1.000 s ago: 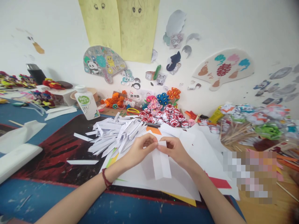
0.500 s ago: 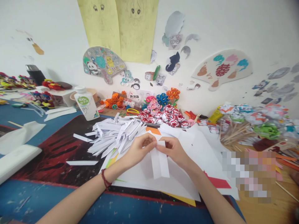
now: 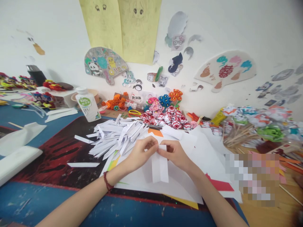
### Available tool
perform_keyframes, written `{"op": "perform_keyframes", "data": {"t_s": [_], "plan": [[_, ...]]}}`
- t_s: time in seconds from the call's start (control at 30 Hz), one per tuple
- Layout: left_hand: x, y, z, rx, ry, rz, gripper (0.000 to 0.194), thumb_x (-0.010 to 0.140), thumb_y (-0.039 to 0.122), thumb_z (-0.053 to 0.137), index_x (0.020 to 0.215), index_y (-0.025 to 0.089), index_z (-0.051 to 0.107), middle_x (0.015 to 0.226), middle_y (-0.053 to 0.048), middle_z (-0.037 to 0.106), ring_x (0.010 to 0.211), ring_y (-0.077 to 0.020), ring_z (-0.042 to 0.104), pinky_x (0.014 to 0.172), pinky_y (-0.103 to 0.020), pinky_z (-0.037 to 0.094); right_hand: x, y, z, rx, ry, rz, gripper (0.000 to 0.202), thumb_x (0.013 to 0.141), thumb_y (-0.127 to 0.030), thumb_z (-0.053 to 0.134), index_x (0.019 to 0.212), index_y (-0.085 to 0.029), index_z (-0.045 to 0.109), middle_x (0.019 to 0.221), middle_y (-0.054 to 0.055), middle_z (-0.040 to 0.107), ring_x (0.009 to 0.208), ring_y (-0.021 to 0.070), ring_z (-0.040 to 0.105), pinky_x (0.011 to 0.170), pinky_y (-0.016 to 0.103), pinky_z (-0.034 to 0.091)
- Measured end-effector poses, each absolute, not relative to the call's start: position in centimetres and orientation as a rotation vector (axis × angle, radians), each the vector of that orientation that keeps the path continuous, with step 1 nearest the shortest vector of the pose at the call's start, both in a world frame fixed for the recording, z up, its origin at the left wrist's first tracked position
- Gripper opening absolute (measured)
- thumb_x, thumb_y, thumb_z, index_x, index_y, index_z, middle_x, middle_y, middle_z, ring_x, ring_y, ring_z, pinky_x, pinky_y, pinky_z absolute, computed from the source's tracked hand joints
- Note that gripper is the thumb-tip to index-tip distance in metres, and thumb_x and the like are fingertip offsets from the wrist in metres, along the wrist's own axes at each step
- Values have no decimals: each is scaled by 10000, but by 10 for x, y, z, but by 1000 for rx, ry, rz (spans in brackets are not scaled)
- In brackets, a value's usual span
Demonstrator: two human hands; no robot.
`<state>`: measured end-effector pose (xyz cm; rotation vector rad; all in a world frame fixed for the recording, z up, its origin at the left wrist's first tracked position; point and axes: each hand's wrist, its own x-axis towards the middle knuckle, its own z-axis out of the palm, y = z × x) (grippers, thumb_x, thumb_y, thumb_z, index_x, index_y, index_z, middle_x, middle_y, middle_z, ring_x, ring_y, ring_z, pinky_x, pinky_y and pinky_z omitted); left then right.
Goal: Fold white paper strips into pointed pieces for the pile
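Note:
Between my hands hangs a white paper strip [image 3: 160,170] with a lengthwise crease, over the stacked white sheets [image 3: 184,186]. My left hand [image 3: 145,150] pinches its upper part from the left, thumb against fingers. From the right, my right hand [image 3: 174,153] grips the same strip, and the fingertips of both hands nearly meet. A short end of the strip stands up above the right thumb. Left of the hands is a heap of folded white paper strips [image 3: 113,135]; one folded strip [image 3: 83,165] lies apart on the dark mat.
A white bottle [image 3: 88,105] stands behind the heap. Red-and-white paper flowers [image 3: 172,117] line the wall side. Thin wooden sticks [image 3: 243,134] lie at the right. A white case [image 3: 19,162] sits at the left, and a red sheet [image 3: 220,183] is beside my right forearm.
The lower end of the paper strip has swung slightly left and hangs straighter. Both hands keep their pinch in almost the same place.

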<state>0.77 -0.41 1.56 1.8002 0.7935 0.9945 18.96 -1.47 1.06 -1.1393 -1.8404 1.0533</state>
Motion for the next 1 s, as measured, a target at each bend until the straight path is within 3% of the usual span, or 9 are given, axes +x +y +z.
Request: {"op": "perform_keyframes", "data": {"t_s": [0.3, 0.7, 1.0], "plan": [[11, -1, 10, 1763, 838, 999, 129, 884, 270, 491, 822, 166, 539, 711, 18, 524, 641, -99, 486, 580, -208, 375, 191, -9, 6, -1143, -1748, 1076, 190, 824, -351, 620, 785, -167, 647, 626, -6, 554, 532, 109, 466, 463, 226, 318], [8, -4, 19, 1814, 867, 954, 112, 862, 205, 471, 768, 163, 517, 657, 32, 505, 594, -91, 472, 565, -211, 357, 185, -10, 3, -1027, -1485, 1121, 207, 770, -345, 685, 706, -161, 613, 642, -8, 549, 574, 129, 504, 522, 249, 392], [10, -7, 25, 1765, 845, 932, 115, 841, 175, 473, 745, 153, 533, 655, 18, 542, 584, -90, 491, 563, -205, 381, 189, -8, 7, -1010, -1386, 1130, 206, 759, -328, 692, 688, -152, 611, 632, -10, 579, 548, 125, 516, 491, 234, 378]]}}
